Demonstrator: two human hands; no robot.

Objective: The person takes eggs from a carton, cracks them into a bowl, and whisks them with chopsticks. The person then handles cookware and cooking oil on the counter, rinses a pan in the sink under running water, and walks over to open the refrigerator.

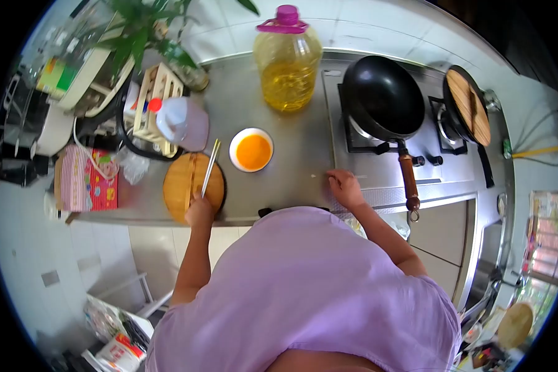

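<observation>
Largest item: stainless-steel desk (297, 158) in front of me, running from wall side to my front. Set into its right half, a two-burner gas hob (363, 166). On the left burner, a black wok (384, 96), brown wooden handle pointing towards me. Behind the middle of the desk, a clear oil jug (288, 68), purple cap and collar, yellow oil in the lower part. On the right burner, a black pan (451, 119) bearing a slatted wooden lid (462, 99), handle also towards me. Left of centre, near the front edge, a round wooden lid (178, 183) with a raised bar across it. Just behind that, a translucent red-capped jug (189, 124). Between jug and hob, a white bowl (234, 150) holding orange liquid (254, 153), apparently beaten egg. My left grip (199, 209) is closed round a pair of chopsticks; contact with the wooden bar below, cannot tell. My right grip (346, 188) rests at the front edge, fingers curled; whether they enclose anything, cannot tell. Slimmest item: the chopsticks (211, 167), slanting over the round lid, tips near the bowl
</observation>
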